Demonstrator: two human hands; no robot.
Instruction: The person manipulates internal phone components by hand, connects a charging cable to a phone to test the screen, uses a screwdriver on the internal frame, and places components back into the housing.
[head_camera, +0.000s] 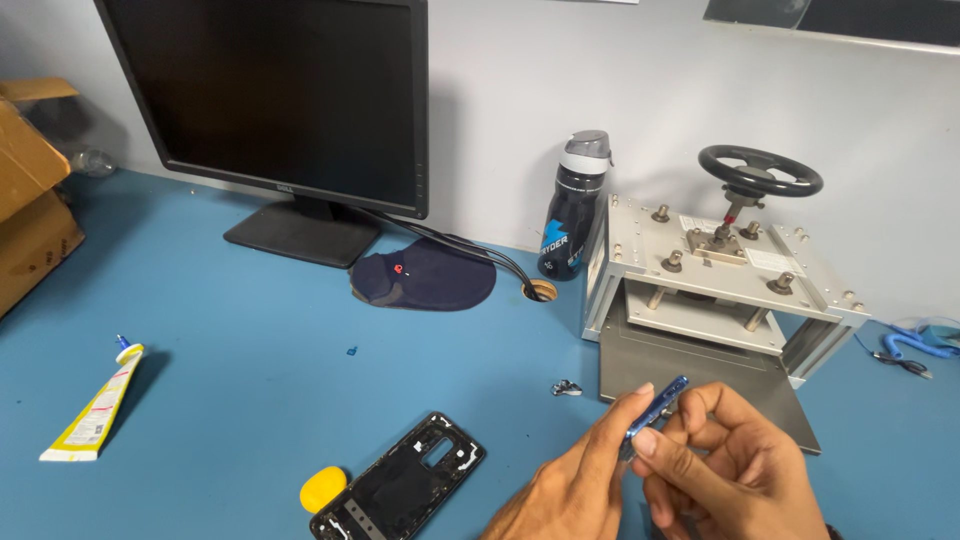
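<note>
Both my hands are low at the right of the head view, closed around a thin blue phone part (662, 402) seen edge-on. My left hand (575, 480) pinches its lower end between thumb and fingers. My right hand (730, 465) grips it from the right, fingertips on its edge. A black phone frame (400, 484) lies flat on the blue table (250, 340) to the left of my hands, with a yellow pick (323, 489) touching its lower left corner.
A metal screw press (715, 280) with a black handwheel stands just behind my hands. A small metal clip (566, 388) lies beside it. A glue tube (97, 405) lies at the left. A monitor (280, 110), dark cloth (425, 275), bottle (575, 205) and cardboard box (25, 200) stand further back.
</note>
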